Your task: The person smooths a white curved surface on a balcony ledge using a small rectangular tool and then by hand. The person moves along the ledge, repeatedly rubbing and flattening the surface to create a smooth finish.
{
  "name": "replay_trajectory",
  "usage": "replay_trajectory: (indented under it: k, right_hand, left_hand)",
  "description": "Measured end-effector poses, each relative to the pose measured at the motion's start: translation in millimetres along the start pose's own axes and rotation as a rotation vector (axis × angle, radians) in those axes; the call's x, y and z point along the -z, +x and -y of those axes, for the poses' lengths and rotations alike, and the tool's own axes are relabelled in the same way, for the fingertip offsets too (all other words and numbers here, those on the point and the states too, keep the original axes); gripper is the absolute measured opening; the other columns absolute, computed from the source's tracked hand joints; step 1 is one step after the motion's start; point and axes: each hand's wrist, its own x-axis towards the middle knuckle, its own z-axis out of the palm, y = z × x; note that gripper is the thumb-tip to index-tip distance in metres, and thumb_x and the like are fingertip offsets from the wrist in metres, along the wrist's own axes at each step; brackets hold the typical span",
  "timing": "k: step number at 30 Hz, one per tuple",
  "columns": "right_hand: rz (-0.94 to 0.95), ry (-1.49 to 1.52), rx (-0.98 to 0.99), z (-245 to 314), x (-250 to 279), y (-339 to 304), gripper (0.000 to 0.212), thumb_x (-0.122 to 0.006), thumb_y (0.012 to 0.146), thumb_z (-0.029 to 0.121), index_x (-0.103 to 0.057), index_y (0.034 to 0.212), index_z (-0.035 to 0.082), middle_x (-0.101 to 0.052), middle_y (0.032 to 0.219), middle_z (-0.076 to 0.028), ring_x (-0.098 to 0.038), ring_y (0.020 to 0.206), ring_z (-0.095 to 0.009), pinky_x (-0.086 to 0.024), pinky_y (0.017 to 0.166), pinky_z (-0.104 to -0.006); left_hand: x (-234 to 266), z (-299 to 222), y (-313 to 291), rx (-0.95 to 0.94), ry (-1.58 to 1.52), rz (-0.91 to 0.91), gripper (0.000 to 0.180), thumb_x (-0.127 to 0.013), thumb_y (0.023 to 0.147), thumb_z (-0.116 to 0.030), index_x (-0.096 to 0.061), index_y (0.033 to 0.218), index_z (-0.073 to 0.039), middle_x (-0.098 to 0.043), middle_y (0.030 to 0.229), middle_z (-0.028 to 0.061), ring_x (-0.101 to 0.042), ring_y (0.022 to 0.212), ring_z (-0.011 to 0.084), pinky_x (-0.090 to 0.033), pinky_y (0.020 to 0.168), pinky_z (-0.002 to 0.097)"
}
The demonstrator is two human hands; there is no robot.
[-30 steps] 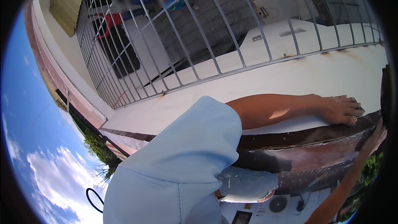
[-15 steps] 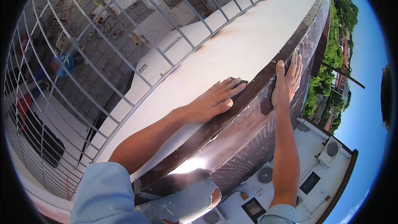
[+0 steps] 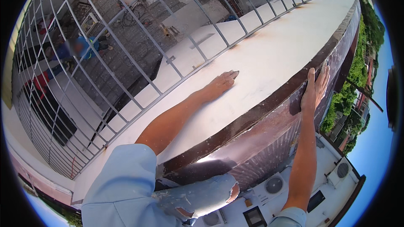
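My left hand (image 3: 222, 82) rests palm down on the white top of a long ledge (image 3: 269, 50), its fingers close together. The edge of a small dark flat piece (image 3: 236, 73) shows at its fingertips; most of it is hidden under the hand, and I cannot make out its exact kind. Against the brown, paint-flecked outer face (image 3: 269, 120) of the ledge lies my right hand (image 3: 316, 90), fingers stretched out along it and holding nothing. A dark brown strip (image 3: 244, 128) runs along the ledge's outer edge, between the two hands.
A grey metal grille (image 3: 145, 82) lines the ledge's inner side. Below it a person in blue (image 3: 86, 48) is near cables and a paved floor. The outer side drops toward a white wall with air-conditioner units (image 3: 273, 185). My ripped-jeans knee (image 3: 202, 197) is by the ledge.
My left hand has moved from the brown edge strip inward across the white top, toward the grille. The right hand stays on the outer face. The whole view has shifted somewhat.
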Motion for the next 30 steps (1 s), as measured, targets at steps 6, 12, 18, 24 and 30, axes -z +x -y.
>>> replay_trajectory:
  k: [6, 12, 18, 24, 30]
  right_hand:
    - [-0.027, 0.114, 0.050, 1, -3, -1, 0.074, -0.047, 0.103, 0.061, -0.036, 0.162, 0.017, -0.028, 0.169, -0.012, -0.022, 0.157, -0.031, -0.017, 0.126, -0.0472]
    - [-0.003, 0.119, 0.000, 5, 0, 1, 0.084, -0.051, 0.100, 0.064, -0.034, 0.162, 0.010, -0.027, 0.170, -0.012, -0.021, 0.158, -0.027, -0.016, 0.127, -0.0433]
    - [-0.046, 0.095, 0.011, -2, -6, 0, 0.075, -0.048, 0.103, 0.058, -0.039, 0.160, 0.010, -0.033, 0.166, -0.016, -0.025, 0.156, -0.030, -0.019, 0.126, -0.0426]
    - [-0.025, 0.047, 0.189, -34, -13, 2, 0.067, -0.048, 0.106, 0.055, -0.047, 0.156, 0.010, -0.032, 0.167, -0.015, -0.025, 0.157, -0.029, -0.018, 0.126, -0.0422]
    - [0.002, 0.038, 0.241, -48, -14, 2, 0.048, -0.039, 0.111, 0.042, -0.056, 0.150, 0.020, -0.034, 0.167, -0.007, -0.024, 0.157, -0.026, -0.017, 0.128, -0.0419]
  left_hand:
    - [23, 180, -348, 0.924, -0.134, -0.183, 0.076, -0.021, 0.109, -0.062, -0.022, 0.166, -0.011, -0.017, 0.172, 0.0161, -0.006, 0.161, 0.0289, -0.004, 0.130, 0.0419]
    - [25, 202, -352, 1.134, -0.130, -0.192, 0.079, -0.020, 0.108, -0.063, -0.019, 0.166, -0.010, -0.017, 0.172, 0.0158, -0.009, 0.160, 0.0312, -0.006, 0.130, 0.0431]
    - [22, 135, 56, 0.333, -0.095, 0.012, 0.075, -0.023, 0.109, -0.057, -0.015, 0.166, -0.010, -0.008, 0.174, 0.0122, -0.004, 0.161, 0.0305, -0.005, 0.130, 0.0426]
    - [23, 140, 108, 0.363, -0.129, -0.045, 0.081, -0.023, 0.108, -0.062, -0.016, 0.166, -0.006, -0.013, 0.173, 0.0138, -0.010, 0.160, 0.0281, -0.008, 0.130, 0.0405]
    - [49, 175, -153, 0.672, -0.084, -0.116, 0.072, -0.036, 0.108, -0.054, -0.030, 0.162, -0.006, -0.022, 0.171, 0.0162, -0.018, 0.158, 0.0331, -0.016, 0.128, 0.0408]
